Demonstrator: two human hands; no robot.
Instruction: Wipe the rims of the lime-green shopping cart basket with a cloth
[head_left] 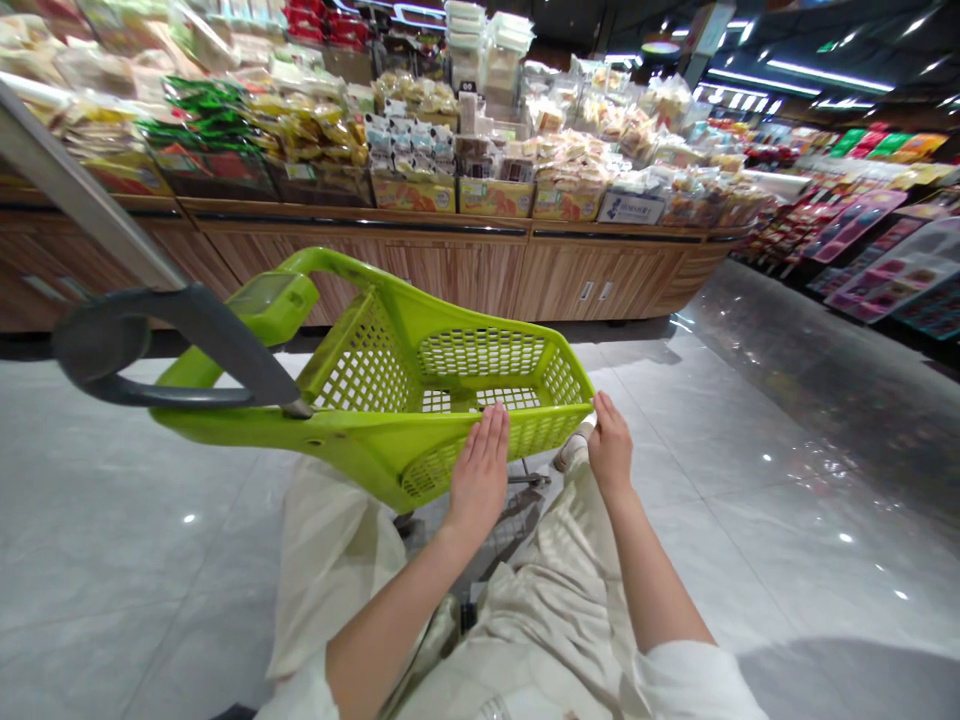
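A lime-green plastic shopping cart (pixel 360 425) stands crosswise in front of me, its perforated basket showing no goods inside. My left hand (pixel 481 465) lies against the near side of the basket, fingers stretched out and together, tips at the rim. At the basket's right corner, my right hand (pixel 610 445) has its fingers bent around the rim; part of the grip is hidden. On the cart's left end sits a dark grey looped handle (pixel 225 335), and a metal pole (pixel 90 185) runs from it to the upper left.
Beyond the cart runs a wooden display counter (pixel 465 270) stacked with packaged foods (pixel 420 140). More shelves of packets (pixel 862 230) stand at the right. Shiny grey floor tiles (pixel 712 560) surround my legs, and a shoe (pixel 574 448) shows under the basket's corner.
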